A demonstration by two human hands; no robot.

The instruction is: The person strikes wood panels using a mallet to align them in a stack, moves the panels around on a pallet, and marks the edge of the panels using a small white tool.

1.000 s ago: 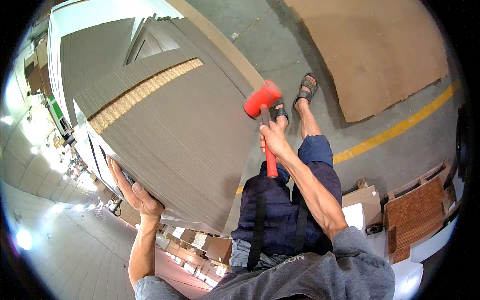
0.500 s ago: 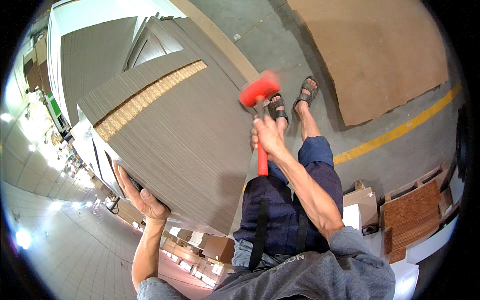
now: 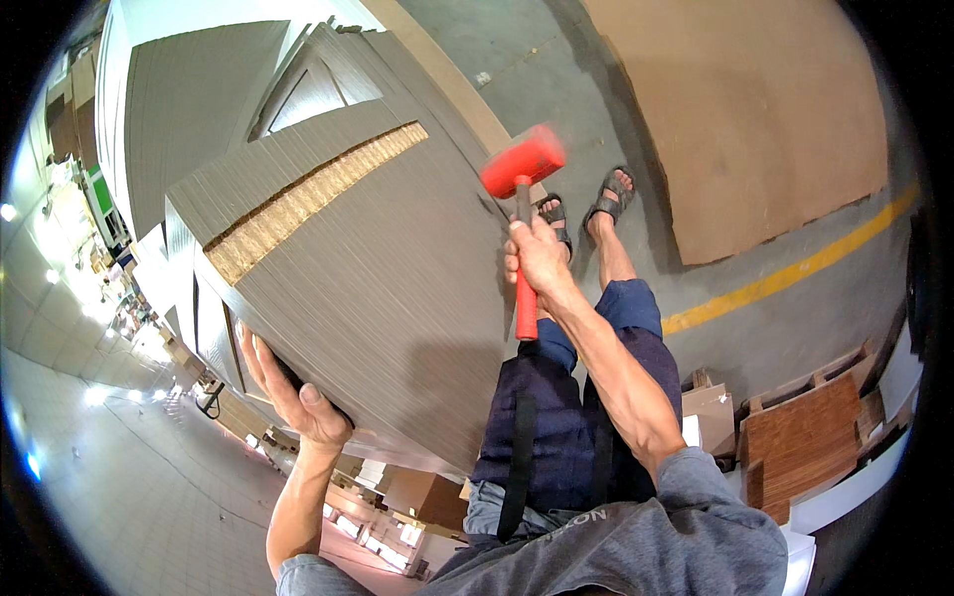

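Observation:
A mallet (image 3: pixel 523 162) with a red head and a red grip is wrapped in the fingers of my right hand (image 3: pixel 540 257). Its head points away from me and hovers by the right edge of a large grey-brown wood-grain panel (image 3: pixel 388 268). A band of bare, tan chipboard-like material (image 3: pixel 316 206) crosses the panel near its far left part. Against the panel's left edge rests my left hand (image 3: pixel 303 397), its fingers stretched out along the side. Something dark shows between that hand and the edge; I cannot make it out.
Behind the panel stand more grey-brown boards (image 3: pixel 199 104) and a white frame. A big cardboard sheet (image 3: pixel 745 119) lies on the concrete floor (image 3: pixel 527 70) to the right, near a yellow line (image 3: pixel 795 270). Stacked brown boards (image 3: pixel 803 437) are at lower right. My sandalled feet stand beside the panel.
The mallet's head has shifted slightly up and to the right, still in my right hand. My left hand stays on the panel's edge while the whole view shifts a little.

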